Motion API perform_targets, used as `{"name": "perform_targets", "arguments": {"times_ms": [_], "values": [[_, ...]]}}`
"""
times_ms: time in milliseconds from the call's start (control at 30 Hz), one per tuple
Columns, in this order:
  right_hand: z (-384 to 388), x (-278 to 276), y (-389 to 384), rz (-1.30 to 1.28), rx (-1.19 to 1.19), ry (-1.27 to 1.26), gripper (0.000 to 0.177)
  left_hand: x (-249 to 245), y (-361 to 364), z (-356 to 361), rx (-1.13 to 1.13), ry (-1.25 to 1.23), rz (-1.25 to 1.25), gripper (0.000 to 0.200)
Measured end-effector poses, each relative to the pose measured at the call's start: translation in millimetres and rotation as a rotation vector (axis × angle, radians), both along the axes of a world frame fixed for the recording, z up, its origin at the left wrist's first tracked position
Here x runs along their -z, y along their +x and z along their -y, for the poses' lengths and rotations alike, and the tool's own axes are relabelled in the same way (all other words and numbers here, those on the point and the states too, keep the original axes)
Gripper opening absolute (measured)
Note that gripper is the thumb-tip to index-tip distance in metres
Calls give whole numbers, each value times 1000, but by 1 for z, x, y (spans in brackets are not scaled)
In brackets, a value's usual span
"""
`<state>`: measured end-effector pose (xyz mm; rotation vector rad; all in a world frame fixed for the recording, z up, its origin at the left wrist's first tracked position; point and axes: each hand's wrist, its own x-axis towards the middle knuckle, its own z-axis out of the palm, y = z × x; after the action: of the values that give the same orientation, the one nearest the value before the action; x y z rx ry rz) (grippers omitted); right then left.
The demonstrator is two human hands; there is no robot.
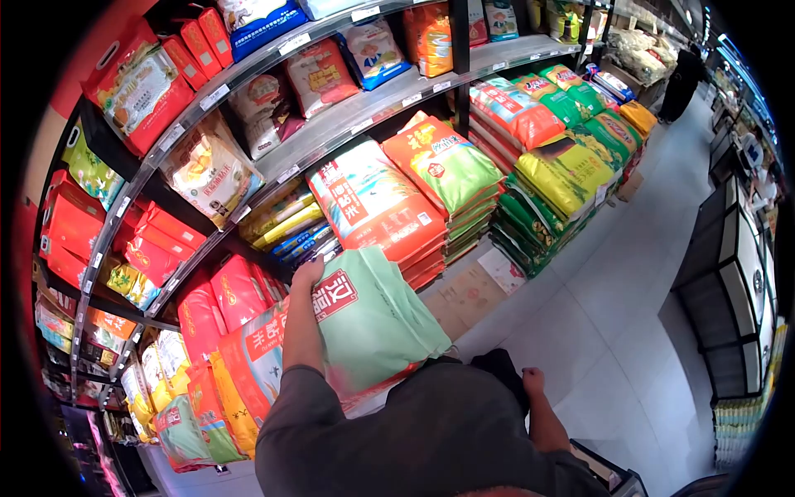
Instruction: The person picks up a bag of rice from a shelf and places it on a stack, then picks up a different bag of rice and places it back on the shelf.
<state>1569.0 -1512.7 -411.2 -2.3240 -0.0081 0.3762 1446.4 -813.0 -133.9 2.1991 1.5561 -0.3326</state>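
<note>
A pale green rice bag (373, 319) with a red label stands tilted against the front of my body. My left hand (305, 277) is closed on its upper left corner, the fingers partly hidden behind the edge. Low at my right side, apart from the bag, my right hand (532, 380) is curled beside my dark-clothed leg; whether anything is in it is hidden. Just beyond the green bag lies a stack of orange-red rice bags (377, 207). To my left, an orange-red rice bag (257, 340) stands close to my forearm.
Curved shelves (331, 124) carry packaged goods ahead and left. Green-and-orange bags (443, 166) and yellow bags (571, 174) lie in stacks farther right. A tiled aisle (596, 331) runs along the right, past black-framed display units (725, 282). A person in dark clothing (681, 83) stands far down it.
</note>
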Motion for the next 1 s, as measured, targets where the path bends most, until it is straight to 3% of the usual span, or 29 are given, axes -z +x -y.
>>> {"name": "perform_targets", "arguments": {"times_ms": [167, 233, 433, 500, 567, 767, 867, 900, 1000], "values": [[-28, -23, 25, -177, -118, -209, 21, -13, 1, 11, 6, 1, 10, 79], [-39, -27, 34, -155, -123, -190, 21, 9, -2, -5, 16, 31, 26, 80], [-54, -29, 35, -144, -262, -271, 25, 7, -1, -2, 32, 22, 47, 77], [-54, -24, 37, -128, -272, -266, 24, -9, 2, 11, 32, 19, 70, 75], [-56, -18, 36, -175, -250, -250, 26, -33, 5, 29, 180, -69, 157, 74], [-49, -16, 26, -121, -185, -213, 21, -18, 15, 22, 182, -114, 181, 69], [-44, -23, 28, -99, -195, -145, 20, 8, 17, 5, 173, -149, 204, 66], [-41, -24, 30, -94, -190, -156, 20, 48, 18, -26, 302, -175, 157, 72], [-45, -30, 32, -135, -190, -20, 18, 11, 21, -3, 186, -196, 148, 74]]}}
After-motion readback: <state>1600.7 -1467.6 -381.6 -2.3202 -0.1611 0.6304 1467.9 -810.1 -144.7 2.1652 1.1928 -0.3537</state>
